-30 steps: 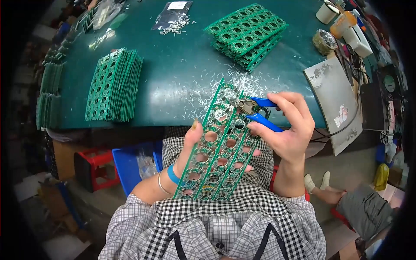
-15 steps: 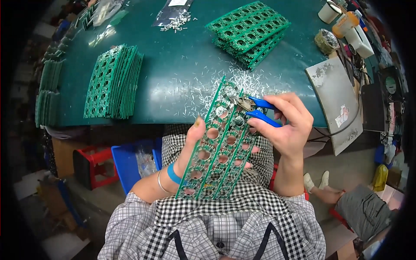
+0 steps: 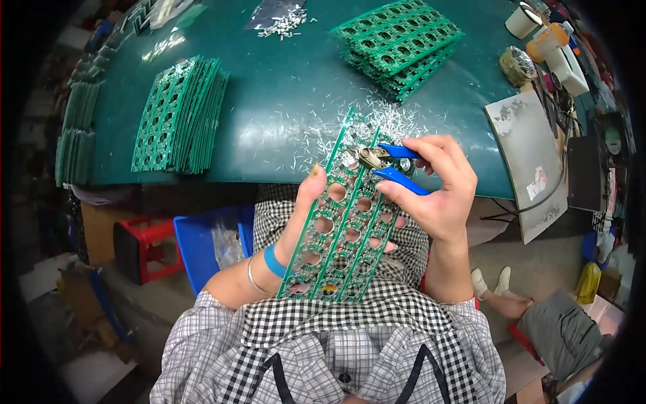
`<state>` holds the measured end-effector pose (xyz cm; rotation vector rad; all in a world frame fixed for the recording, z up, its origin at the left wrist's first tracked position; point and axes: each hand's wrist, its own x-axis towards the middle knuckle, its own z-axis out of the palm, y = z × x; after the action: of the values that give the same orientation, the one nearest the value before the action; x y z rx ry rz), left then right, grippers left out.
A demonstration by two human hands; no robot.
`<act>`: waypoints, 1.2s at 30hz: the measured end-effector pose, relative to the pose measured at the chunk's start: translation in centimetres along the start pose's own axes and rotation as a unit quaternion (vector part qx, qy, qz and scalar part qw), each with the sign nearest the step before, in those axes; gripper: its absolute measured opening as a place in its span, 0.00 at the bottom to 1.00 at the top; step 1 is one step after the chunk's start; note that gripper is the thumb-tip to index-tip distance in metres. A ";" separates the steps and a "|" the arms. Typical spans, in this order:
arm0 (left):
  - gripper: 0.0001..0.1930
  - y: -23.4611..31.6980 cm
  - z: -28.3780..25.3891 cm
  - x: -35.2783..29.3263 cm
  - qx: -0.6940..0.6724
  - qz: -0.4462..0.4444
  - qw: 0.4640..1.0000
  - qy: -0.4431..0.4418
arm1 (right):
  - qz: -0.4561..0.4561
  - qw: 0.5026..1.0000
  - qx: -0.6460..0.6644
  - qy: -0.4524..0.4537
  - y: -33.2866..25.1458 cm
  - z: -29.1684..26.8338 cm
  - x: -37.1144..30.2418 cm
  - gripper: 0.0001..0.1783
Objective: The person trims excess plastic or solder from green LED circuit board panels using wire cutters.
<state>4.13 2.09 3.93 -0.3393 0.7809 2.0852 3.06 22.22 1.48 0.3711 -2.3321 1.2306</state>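
Note:
My left hand (image 3: 306, 209) grips a long green circuit board panel (image 3: 334, 232) along its left edge, thumb on top and fingertips showing past the right edge. The panel has rows of round holes and tilts up from my lap toward the table. In my right hand (image 3: 447, 182) is a pair of cutting pliers (image 3: 393, 163) with blue handles spread apart. Their metal jaws lie over the upper part of the panel; whether they touch a lead is too small to tell. Behind the panel's top end, many thin clipped wire bits (image 3: 383, 118) are scattered over the table.
Stacked green panels (image 3: 404, 40) lie at the back, and a standing row of panels (image 3: 178, 118) is on the left. Small white parts (image 3: 286, 23) spill from a bag. A grey metal plate (image 3: 528, 161) juts out on the right, near a tape roll (image 3: 517, 66). A blue bin (image 3: 202, 252) sits below.
The plier jaws have shifted slightly left across the panel, and my right hand has moved a little left with them. My left hand still holds the panel. The whole view has shifted slightly.

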 end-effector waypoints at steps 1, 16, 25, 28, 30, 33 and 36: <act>0.50 0.0 0.0 0.0 0.011 -0.004 1.000 0.000 | 0.004 1.000 -0.005 0.002 0.1 0.1 -0.1 0.30; 0.56 0.2 -2.7 0.3 -0.267 -0.067 0.955 -0.109 | 0.028 0.999 0.029 -0.035 0.2 0.1 -0.5 0.29; 0.51 0.3 -1.3 0.5 -0.032 -0.020 0.999 0.003 | 0.030 0.999 0.004 -0.040 -0.1 0.1 -0.7 0.29; 0.50 0.3 -1.1 0.4 -0.039 -0.022 0.999 0.008 | 0.078 0.995 0.033 -0.053 0.0 -0.1 -0.9 0.28; 0.51 0.5 -1.2 0.6 -0.047 -0.026 0.999 -0.009 | 0.088 0.995 0.022 -0.038 -0.2 -0.2 -1.0 0.29; 0.52 0.6 -1.5 0.5 -0.031 -0.023 0.999 -0.004 | 0.007 0.998 0.047 -0.027 0.0 0.4 -0.6 0.30; 0.53 0.2 -3.0 0.8 -0.203 -0.047 0.973 -0.102 | 0.005 0.999 0.034 -0.039 -0.7 0.6 -0.5 0.30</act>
<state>3.42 0.56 1.30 -0.3656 0.2083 2.1393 3.58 21.39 1.43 0.4383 -2.3655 1.3244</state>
